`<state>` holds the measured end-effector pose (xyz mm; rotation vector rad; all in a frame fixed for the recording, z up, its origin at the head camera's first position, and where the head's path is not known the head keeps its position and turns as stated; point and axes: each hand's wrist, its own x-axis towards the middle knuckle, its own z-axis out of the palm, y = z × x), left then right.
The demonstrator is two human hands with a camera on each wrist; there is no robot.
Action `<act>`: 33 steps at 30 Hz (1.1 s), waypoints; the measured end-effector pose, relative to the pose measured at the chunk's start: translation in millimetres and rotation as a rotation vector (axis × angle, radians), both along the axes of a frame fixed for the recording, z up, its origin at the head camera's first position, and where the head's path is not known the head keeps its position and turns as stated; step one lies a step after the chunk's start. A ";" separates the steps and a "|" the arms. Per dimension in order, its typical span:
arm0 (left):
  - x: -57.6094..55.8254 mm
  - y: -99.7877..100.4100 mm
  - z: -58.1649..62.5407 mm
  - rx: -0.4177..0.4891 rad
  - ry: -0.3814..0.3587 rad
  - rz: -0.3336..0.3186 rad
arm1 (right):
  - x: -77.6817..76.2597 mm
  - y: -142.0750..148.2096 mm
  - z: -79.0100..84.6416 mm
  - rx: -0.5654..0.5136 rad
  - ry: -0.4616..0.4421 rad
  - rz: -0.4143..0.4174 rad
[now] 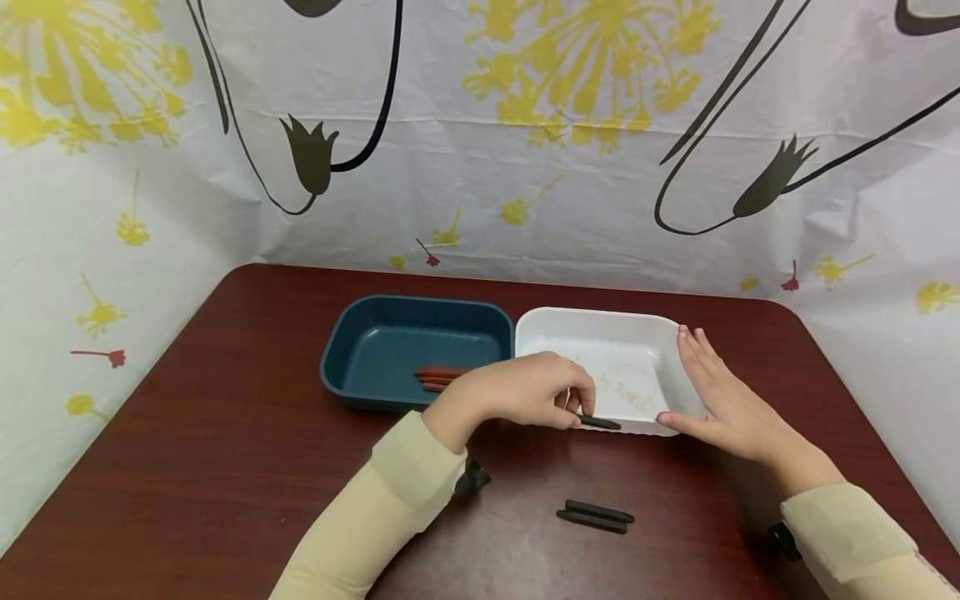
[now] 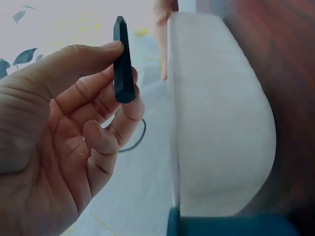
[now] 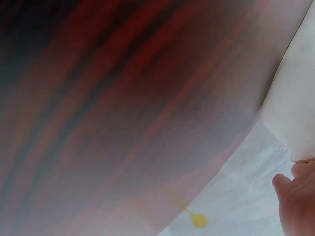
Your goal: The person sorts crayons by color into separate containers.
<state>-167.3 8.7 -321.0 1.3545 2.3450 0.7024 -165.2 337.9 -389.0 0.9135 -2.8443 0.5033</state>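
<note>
My left hand [image 1: 534, 388] pinches a black crayon [image 1: 599, 422] between thumb and fingers, above the near rim of the white tray [image 1: 600, 323]. The left wrist view shows this crayon [image 2: 124, 66] upright in the image, its pointed tip free. At the tray's right end rests my right hand [image 1: 723, 408], fingers extended along that side and thumb at the near rim. In the right wrist view only part of the right hand [image 3: 301, 196] appears, against the white tray wall [image 3: 295, 98]. Two black crayons [image 1: 595, 522] lie side by side on the table, nearer me.
A dark blue tray [image 1: 360, 315] adjoins the white one on the left. Several red-brown crayons [image 1: 438, 377] lie in it, partly hidden by my left arm. Patterned white sheeting [image 1: 450, 167] hangs behind the dark red-brown table [image 1: 225, 417].
</note>
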 end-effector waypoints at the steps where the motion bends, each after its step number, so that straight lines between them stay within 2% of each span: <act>1: -2.1 -1.1 -0.5 0.008 -0.006 0.013 | 0.1 0.1 -0.3 0.000 -0.002 -0.001; 7: -16.1 -0.4 -8.3 0.084 -0.028 0.100 | 0.4 0.5 -0.9 0.001 -0.005 -0.005; 11: -25.0 3.1 -15.3 0.101 -0.016 0.165 | 0.8 0.4 -1.0 0.002 -0.007 -0.006; 15: -32.3 7.0 -20.7 0.093 0.032 0.213 | 1.4 0.7 -0.5 0.003 -0.005 -0.004; 20: -39.4 11.7 -27.2 0.041 0.101 0.248 | 0.6 0.4 0.4 0.001 -0.002 0.000; 25: -42.4 15.0 -33.0 -0.011 0.129 0.264 | 0.2 -0.1 0.2 0.003 -0.006 0.001; 33: -39.2 13.8 -36.5 -0.057 0.134 0.282 | 0.5 -0.1 -0.5 0.002 -0.001 0.001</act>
